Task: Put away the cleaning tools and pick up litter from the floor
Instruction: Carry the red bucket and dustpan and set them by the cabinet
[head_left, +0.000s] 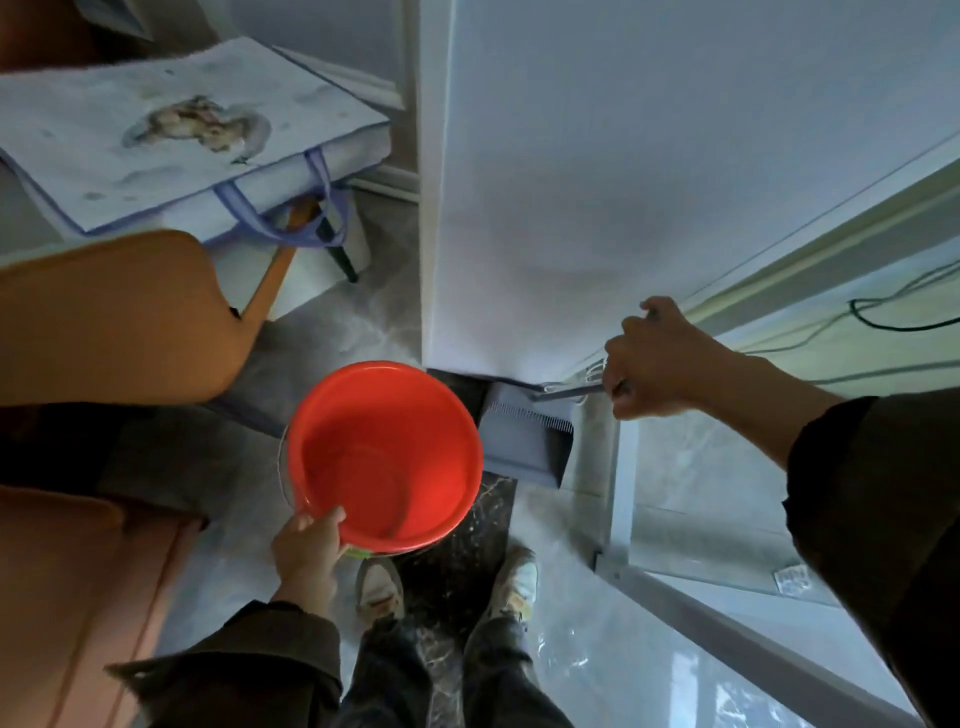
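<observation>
An empty orange-red bucket (384, 452) hangs in front of me above the floor; my left hand (306, 551) grips its near rim. My right hand (649, 358) is closed around a thin metal handle that runs down to a grey dustpan (524, 441). The dustpan stands on the floor at the foot of a white wall panel (597, 182), just right of the bucket. A small crumpled wrapper (792, 579) lies on the floor at the right, beyond a glass door frame.
Brown chairs (104, 317) crowd the left side. A pale printed bag (171, 135) with blue straps rests on a surface at upper left. A sliding glass door frame (623, 488) runs along the right. A black cable (904, 322) lies beyond it. My shoes (379, 592) stand on dark marble.
</observation>
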